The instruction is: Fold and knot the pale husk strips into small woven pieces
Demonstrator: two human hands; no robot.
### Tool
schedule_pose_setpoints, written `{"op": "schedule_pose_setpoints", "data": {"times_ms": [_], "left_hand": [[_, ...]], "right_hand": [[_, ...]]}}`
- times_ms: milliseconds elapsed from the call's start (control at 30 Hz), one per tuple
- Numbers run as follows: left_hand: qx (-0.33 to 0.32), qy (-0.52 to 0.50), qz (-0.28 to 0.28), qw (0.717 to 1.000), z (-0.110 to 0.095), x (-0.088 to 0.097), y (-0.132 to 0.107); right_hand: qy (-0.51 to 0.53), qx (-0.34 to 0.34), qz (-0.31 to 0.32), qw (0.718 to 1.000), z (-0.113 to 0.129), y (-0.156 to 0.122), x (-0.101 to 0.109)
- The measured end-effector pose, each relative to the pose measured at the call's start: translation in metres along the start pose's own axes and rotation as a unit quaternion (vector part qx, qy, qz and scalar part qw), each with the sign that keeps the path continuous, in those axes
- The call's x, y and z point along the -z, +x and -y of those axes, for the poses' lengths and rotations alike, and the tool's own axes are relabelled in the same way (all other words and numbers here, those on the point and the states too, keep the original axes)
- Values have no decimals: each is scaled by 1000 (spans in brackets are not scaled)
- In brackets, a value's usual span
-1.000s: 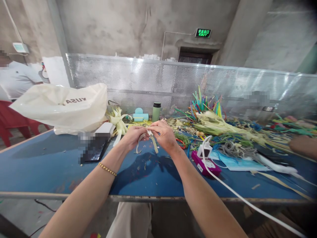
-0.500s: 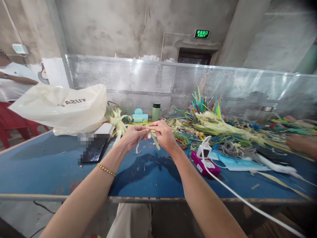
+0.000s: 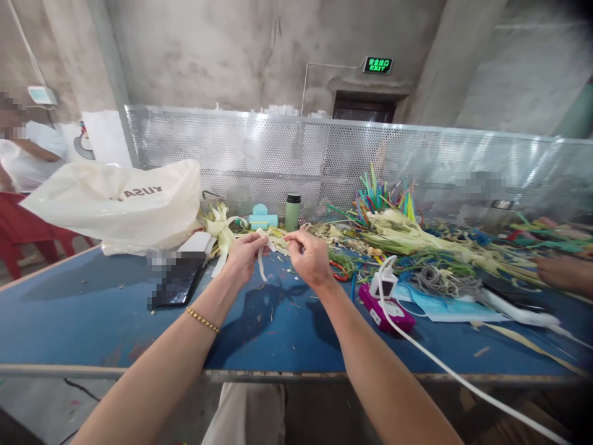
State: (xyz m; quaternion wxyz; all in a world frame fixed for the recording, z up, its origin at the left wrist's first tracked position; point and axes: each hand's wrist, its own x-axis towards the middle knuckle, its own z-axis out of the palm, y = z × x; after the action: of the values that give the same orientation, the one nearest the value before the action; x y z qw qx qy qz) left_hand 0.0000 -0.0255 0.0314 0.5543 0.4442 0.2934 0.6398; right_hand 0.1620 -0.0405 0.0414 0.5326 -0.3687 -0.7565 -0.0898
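Above the blue table [image 3: 92, 321], my left hand [image 3: 243, 256] pinches a pale leaf strip [image 3: 260, 262] whose loose end hangs down from my fingers. My right hand [image 3: 309, 258] is a little to the right of it, fingers pinched on the other end of the strip, which runs between the two hands. A gold bracelet [image 3: 202, 319] is on my left wrist. Behind my hands lie more pale leaves [image 3: 220, 228] and a heap of green and coloured strips [image 3: 407, 238].
A white plastic bag [image 3: 120, 204] and a dark phone [image 3: 178, 278] lie at left. A green bottle [image 3: 291, 211], a blue object [image 3: 262, 218], a pink power strip [image 3: 386, 309] with white cable, and a face mask [image 3: 445, 306] sit nearby. A perforated metal screen [image 3: 324, 154] backs the table. Another person's hand [image 3: 563, 272] shows at right.
My hands have drawn apart and lifted slightly. The strip that hung in two ends between them is now stretched from one hand to the other, with one end dangling under my left hand.
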Motion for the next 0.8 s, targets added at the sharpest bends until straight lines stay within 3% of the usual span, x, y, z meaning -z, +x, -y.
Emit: {"op": "schedule_pose_setpoints", "data": {"times_ms": [133,267,600,700,800], "left_hand": [[-17,-16,-15,1000,2,-2,-1],[-19,-25,-12,999,5,-4,-2],[-48,-11,-41,998,8,-7,-1],[-62,2,-64,996,10,-6,1],[-60,11,-75,995,9,-6,1]], "right_hand": [[20,-49,115,992,1,-7,-14],[57,-89,166,980,-2,-10,-24],[223,-228,143,937,-8,-13,-35],[274,-236,127,924,-1,-12,-33],[299,-201,144,922,7,-9,-24]]}}
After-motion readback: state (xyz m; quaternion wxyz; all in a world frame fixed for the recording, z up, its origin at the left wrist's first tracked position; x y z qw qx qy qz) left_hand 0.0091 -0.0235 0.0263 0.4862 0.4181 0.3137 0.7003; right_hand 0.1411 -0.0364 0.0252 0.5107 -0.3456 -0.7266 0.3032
